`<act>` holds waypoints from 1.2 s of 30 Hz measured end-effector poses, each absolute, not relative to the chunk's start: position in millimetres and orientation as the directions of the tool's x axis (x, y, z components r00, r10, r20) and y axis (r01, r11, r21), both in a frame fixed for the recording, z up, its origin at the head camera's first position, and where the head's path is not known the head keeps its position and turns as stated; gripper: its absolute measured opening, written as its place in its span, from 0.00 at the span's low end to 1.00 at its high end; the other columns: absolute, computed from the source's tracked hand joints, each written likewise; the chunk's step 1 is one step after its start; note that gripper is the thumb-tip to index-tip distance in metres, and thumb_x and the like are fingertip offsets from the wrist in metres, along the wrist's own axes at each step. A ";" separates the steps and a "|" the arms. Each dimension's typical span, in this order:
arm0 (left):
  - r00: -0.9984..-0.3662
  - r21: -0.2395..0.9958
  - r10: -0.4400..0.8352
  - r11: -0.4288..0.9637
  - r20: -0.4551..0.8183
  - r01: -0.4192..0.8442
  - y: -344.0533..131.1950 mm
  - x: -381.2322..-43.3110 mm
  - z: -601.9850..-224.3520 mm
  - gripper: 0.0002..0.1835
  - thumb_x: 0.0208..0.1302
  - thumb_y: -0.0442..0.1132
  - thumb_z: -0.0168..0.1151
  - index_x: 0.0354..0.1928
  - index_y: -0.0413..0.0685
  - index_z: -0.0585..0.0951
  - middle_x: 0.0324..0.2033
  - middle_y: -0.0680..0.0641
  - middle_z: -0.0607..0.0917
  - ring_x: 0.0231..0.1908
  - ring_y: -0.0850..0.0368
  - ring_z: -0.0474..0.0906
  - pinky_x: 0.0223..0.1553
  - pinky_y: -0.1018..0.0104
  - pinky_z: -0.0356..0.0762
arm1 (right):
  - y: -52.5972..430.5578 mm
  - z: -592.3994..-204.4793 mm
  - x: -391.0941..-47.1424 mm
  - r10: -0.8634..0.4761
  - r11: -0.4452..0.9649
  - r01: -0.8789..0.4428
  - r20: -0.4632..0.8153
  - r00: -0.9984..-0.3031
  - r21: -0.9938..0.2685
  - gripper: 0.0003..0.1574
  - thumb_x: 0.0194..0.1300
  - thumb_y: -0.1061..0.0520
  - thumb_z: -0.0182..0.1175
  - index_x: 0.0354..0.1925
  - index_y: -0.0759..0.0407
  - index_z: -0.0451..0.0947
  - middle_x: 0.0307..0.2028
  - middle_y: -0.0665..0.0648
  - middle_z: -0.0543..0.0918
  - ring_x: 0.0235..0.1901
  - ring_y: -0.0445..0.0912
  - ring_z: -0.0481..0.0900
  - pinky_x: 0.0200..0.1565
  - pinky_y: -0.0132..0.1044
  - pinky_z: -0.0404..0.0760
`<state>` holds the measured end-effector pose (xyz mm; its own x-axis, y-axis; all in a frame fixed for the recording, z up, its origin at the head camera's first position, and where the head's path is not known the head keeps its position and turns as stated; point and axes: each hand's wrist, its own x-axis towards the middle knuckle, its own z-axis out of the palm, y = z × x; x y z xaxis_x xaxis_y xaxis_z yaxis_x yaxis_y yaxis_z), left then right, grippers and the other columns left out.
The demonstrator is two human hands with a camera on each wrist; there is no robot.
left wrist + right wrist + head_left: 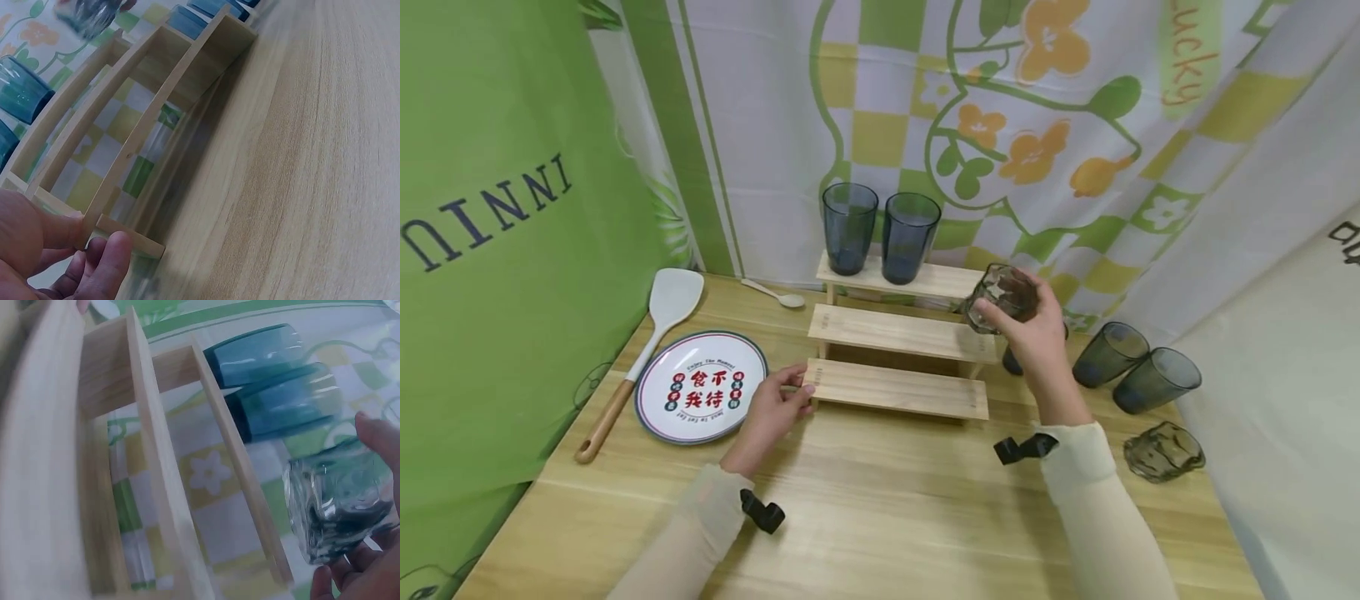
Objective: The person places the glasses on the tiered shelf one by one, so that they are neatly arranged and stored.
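Gripping with the right grip (1036, 325) a short, smoky clear glass tumbler with wavy sides (331, 494), by the right end of the top tier of a three-tier pale wooden rack (898, 333); cannot tell whether touching the board. Pinching with the left grip (775, 410) the left end of the rack's lowest board between thumb and fingers. Find two tall blue-tinted glasses (850, 229) upright on the top tier, side by side, toward the left. See on the pale wood-grain bench (887, 492), at right, two similar blue-tinted glasses (1157, 381), a second wavy-sided tumbler (1163, 452), and another blue glass (1011, 363) mostly hidden by the right arm. Note at left a round white lettered plate (702, 388), just beside a white-headed, wooden-handled spatula (643, 357), and a small white spoon (773, 293) farther back.
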<state>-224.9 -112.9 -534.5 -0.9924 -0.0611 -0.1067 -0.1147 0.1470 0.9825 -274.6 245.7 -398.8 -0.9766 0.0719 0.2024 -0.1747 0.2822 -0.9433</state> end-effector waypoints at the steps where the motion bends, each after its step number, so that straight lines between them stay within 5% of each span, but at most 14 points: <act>1: -0.993 0.983 -0.062 0.147 -0.102 -0.110 -113.1 -225.2 -534.8 0.25 0.68 0.25 0.64 0.67 0.32 0.74 0.47 0.35 0.75 0.34 0.48 0.83 0.38 0.60 0.90 | 239.7 -396.3 -283.4 0.073 0.291 -0.177 0.207 -0.976 -0.940 0.53 0.60 0.43 0.75 0.76 0.47 0.59 0.67 0.53 0.69 0.63 0.49 0.68 0.60 0.43 0.76; 8: -0.994 0.984 -0.042 0.139 -0.105 -0.110 -113.0 -222.6 -532.4 0.24 0.70 0.26 0.63 0.67 0.32 0.73 0.46 0.35 0.75 0.33 0.51 0.82 0.39 0.60 0.90 | 216.4 -391.9 -323.9 0.107 0.318 -0.106 0.147 -0.983 -0.942 0.60 0.54 0.35 0.76 0.77 0.45 0.57 0.68 0.50 0.67 0.65 0.47 0.65 0.65 0.48 0.72; 20: -0.991 0.978 -0.045 0.164 -0.123 -0.128 -113.3 -222.6 -531.1 0.25 0.70 0.29 0.63 0.68 0.36 0.74 0.48 0.37 0.75 0.36 0.44 0.84 0.41 0.56 0.90 | 207.9 -391.8 -337.9 0.072 0.297 -0.089 0.115 -0.991 -0.951 0.66 0.56 0.35 0.75 0.80 0.40 0.47 0.71 0.48 0.64 0.70 0.46 0.60 0.69 0.49 0.69; 25: -0.991 0.978 -0.040 0.159 -0.129 -0.134 -110.9 -223.9 -531.4 0.25 0.71 0.29 0.63 0.68 0.36 0.73 0.48 0.37 0.74 0.38 0.41 0.84 0.42 0.56 0.90 | 224.4 -387.0 -325.0 0.050 0.356 -0.106 0.132 -0.990 -0.929 0.68 0.57 0.35 0.73 0.81 0.38 0.41 0.75 0.49 0.57 0.72 0.47 0.55 0.70 0.55 0.65; 33: -0.993 0.980 -0.036 0.160 -0.115 -0.120 -111.4 -225.4 -532.7 0.25 0.71 0.29 0.63 0.68 0.35 0.73 0.48 0.35 0.75 0.38 0.43 0.84 0.41 0.59 0.90 | 286.0 -404.6 -279.1 0.078 0.561 -0.148 0.230 -0.970 -0.815 0.67 0.58 0.36 0.73 0.81 0.43 0.43 0.75 0.52 0.59 0.72 0.52 0.58 0.70 0.62 0.62; 36: -0.991 0.979 -0.044 0.157 -0.125 -0.130 -114.7 -224.0 -533.7 0.25 0.71 0.29 0.63 0.68 0.35 0.73 0.49 0.35 0.75 0.37 0.45 0.84 0.41 0.60 0.90 | 312.6 -417.1 -253.8 0.104 0.637 -0.123 0.243 -0.965 -0.761 0.65 0.60 0.37 0.73 0.81 0.46 0.45 0.74 0.56 0.60 0.72 0.57 0.58 0.71 0.69 0.51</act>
<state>-224.0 -114.7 -533.7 -0.9912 -0.0442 -0.1249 -0.1304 0.1566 0.9790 -253.8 312.6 -417.1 -0.9645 0.1036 0.2428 -0.1230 0.6375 -0.7606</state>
